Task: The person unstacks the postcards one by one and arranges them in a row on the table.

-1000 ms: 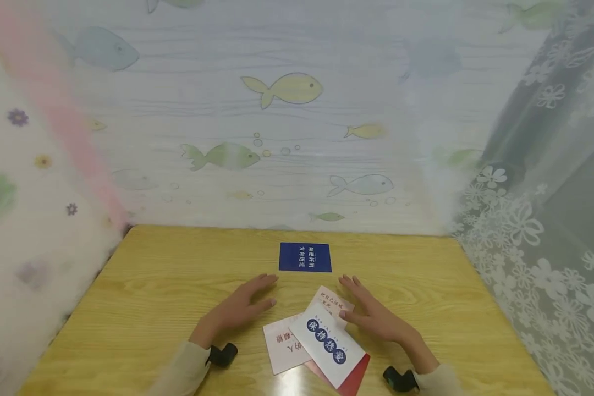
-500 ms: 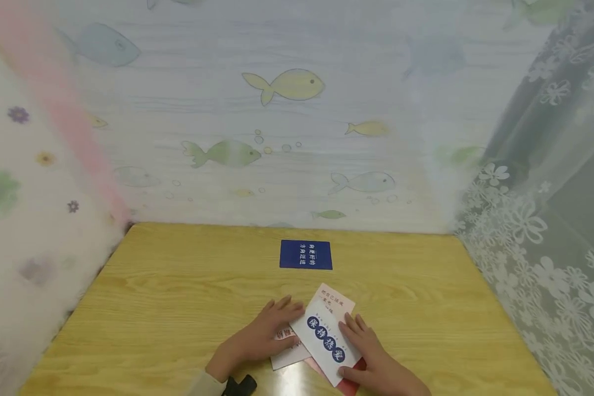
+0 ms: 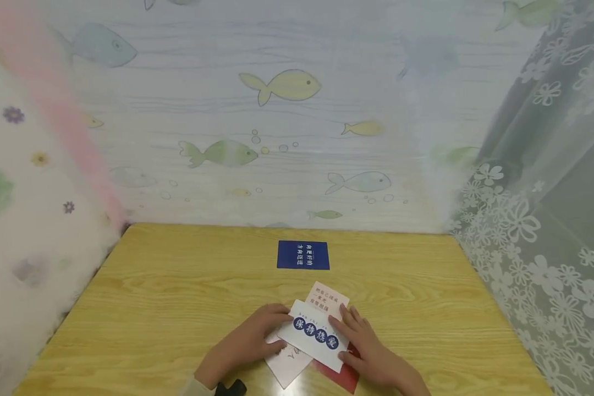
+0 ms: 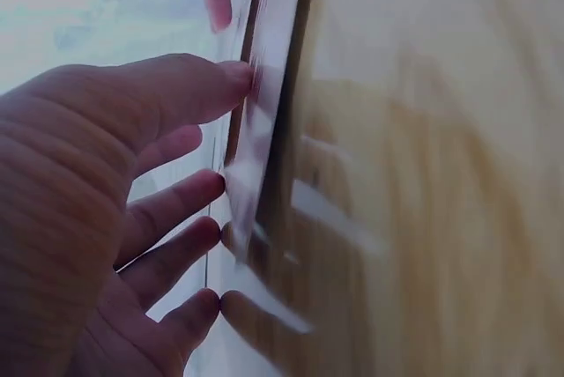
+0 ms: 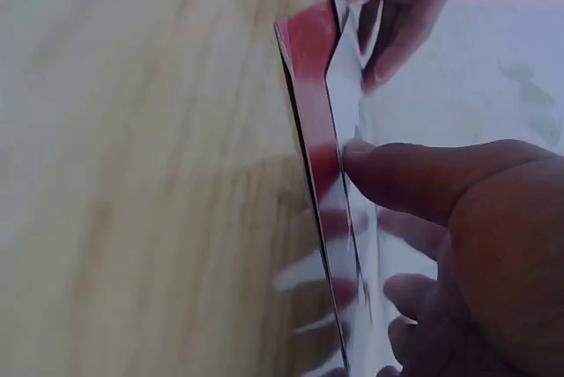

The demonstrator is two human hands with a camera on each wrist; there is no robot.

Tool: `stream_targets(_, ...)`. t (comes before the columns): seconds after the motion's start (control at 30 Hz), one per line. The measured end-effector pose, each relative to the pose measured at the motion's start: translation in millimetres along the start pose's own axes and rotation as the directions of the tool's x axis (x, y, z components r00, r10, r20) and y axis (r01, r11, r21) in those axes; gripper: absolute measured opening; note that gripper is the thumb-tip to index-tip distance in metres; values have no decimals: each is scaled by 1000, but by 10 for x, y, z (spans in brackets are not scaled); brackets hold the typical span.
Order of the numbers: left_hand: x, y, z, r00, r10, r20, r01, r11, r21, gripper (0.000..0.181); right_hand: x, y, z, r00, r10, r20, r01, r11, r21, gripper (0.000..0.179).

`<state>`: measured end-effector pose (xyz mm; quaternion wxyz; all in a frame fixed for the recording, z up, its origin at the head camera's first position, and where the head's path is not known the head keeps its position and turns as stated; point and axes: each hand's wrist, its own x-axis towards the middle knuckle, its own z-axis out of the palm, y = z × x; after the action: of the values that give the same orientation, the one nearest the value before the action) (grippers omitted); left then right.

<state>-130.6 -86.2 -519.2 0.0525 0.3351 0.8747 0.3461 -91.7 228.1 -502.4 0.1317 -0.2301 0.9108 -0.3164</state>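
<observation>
In the head view, a white card (image 3: 311, 342) with four-character lettering in dark blue circles lies on top of a loose pile. Beneath it show a pale pink card (image 3: 328, 297) at the back, another pale card (image 3: 288, 367) at the front left and a red card (image 3: 345, 376) at the front right. My left hand (image 3: 249, 340) rests along the pile's left side, fingertips at the white card's edge. My right hand (image 3: 373, 352) has its fingertips and thumb on the white card's right end. Both wrist views show the fingers extended, with thumbs touching the cards.
A dark blue card (image 3: 303, 255) with white lettering lies farther back on the wooden table (image 3: 188, 269). Behind the table hangs a fish-patterned cloth (image 3: 282, 181), and a lace curtain (image 3: 539, 286) is at the right. A black wrist device (image 3: 231, 388) sits on the left arm.
Both hands have come in from beside the pile onto its sides. The white card has turned to lie more crosswise, and the cards under it have shifted. The blue card stays put.
</observation>
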Motion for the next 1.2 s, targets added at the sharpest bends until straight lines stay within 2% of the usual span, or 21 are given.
stream_targets(0.13, -43, -53, -26, 999, 21, -38, -20, 999, 28, 49, 42, 17, -5, 1000, 15, -20, -16, 1000, -12, 83)
stream_targets(0.23, -56, -102, -37, 1000, 13, -22, -12, 1000, 12, 61, 61, 20, -2, 1000, 14, 3, -14, 1000, -25, 102)
stream_targets(0.3, -61, -134, -44, 1000, -7, 0, 7, 1000, -5, 69, 77, 16, 0, 1000, 13, 18, -12, 1000, -24, 107)
stream_targets(0.4, -62, -173, -53, 999, -41, 28, 42, 998, -46, 77, 115, 5, -11, 1000, 2, 22, -1, 1000, -17, 105)
stream_targets(0.6, -84, -207, -64, 995, -93, 40, 97, 989, -107, 89, 215, 17, -50, 998, -6, 64, 5, 1000, 10, 100)
stream_targets(0.73, -92, -220, -63, 994, -103, 45, 106, 991, -87, 96, 262, 66, -56, 996, -42, 80, 39, 999, 32, 99)
stream_targets(0.87, -88, -208, -85, 994, -101, 37, 103, 993, -59, 96, 267, 108, -73, 996, -24, 83, 21, 999, 33, 102)
stream_targets(0.97, -82, -208, -101, 993, -112, 30, 114, 991, -75, 96, 259, 116, -103, 996, 4, 87, -7, 999, 33, 106)
stream_targets(1.2, -59, -214, -109, 986, -163, 29, 165, 981, -104, 98, 286, 126, -166, 997, -12, 75, 9, 999, 40, 107)
